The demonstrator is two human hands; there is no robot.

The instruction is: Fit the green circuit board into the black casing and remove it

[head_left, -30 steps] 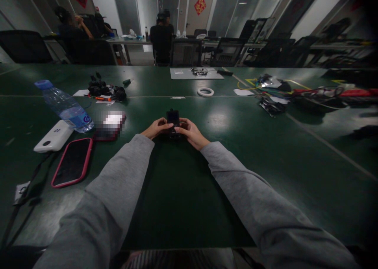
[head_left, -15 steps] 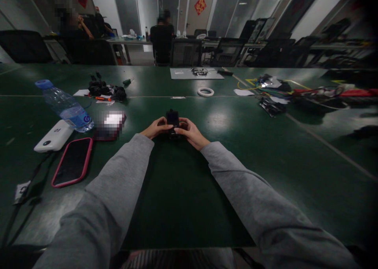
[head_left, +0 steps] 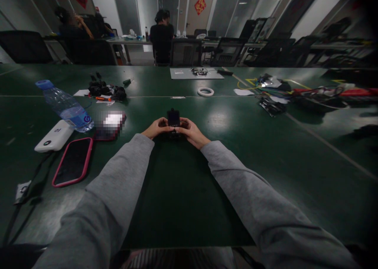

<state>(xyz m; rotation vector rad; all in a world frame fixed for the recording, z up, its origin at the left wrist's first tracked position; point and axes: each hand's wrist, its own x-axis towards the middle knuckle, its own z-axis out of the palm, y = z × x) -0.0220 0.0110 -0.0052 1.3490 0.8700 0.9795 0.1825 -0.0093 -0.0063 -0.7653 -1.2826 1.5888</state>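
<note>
A small black boxy device (head_left: 173,118) stands upright on the green table (head_left: 183,182), straight ahead of me. My left hand (head_left: 156,128) grips its left side with thumb and fingers. From the other side my right hand (head_left: 190,132) holds it, the fingertips pressed against its lower front. The lower part of the device is hidden behind my fingers. Both arms are in grey sleeves.
To my left lie a pink-cased phone (head_left: 73,161), a white power bank (head_left: 54,135), a tipped water bottle (head_left: 65,105) and a pile of black parts (head_left: 106,91). A white tape ring (head_left: 205,91) and cables (head_left: 298,94) sit farther back right. People sit at far desks.
The hands and the device have hardly moved; the device sits a touch more upright between my fingers.
</note>
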